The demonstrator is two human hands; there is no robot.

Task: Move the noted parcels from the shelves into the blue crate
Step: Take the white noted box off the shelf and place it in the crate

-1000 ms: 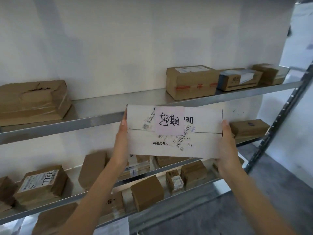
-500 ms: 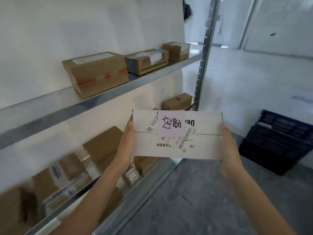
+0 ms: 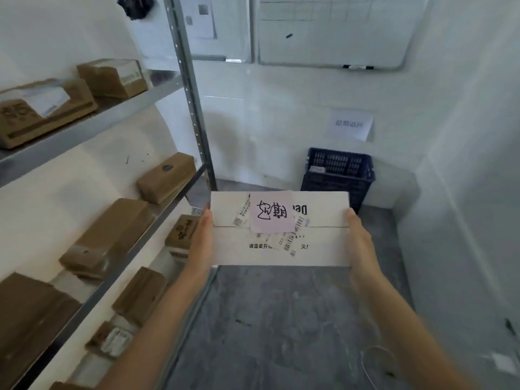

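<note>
The view has swung off the shelves (image 3: 92,128) at left: the blue crate (image 3: 339,175), a second ago out of frame, now sits centre-right. The left hand (image 3: 201,243) and right hand (image 3: 358,243) clasp the ends of the white parcel (image 3: 315,249) with its pink note (image 3: 271,215) at mid-frame; fingers seemingly curl underneath, so only carrying and dropping remain

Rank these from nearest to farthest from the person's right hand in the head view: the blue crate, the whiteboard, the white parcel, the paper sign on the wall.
1. White parcel: held at its right end by the right hand.
2. Blue crate: on the floor ahead, by the wall.
3. Paper sign: on the wall above the crate.
4. Whiteboard: highest up on the far wall.
</note>
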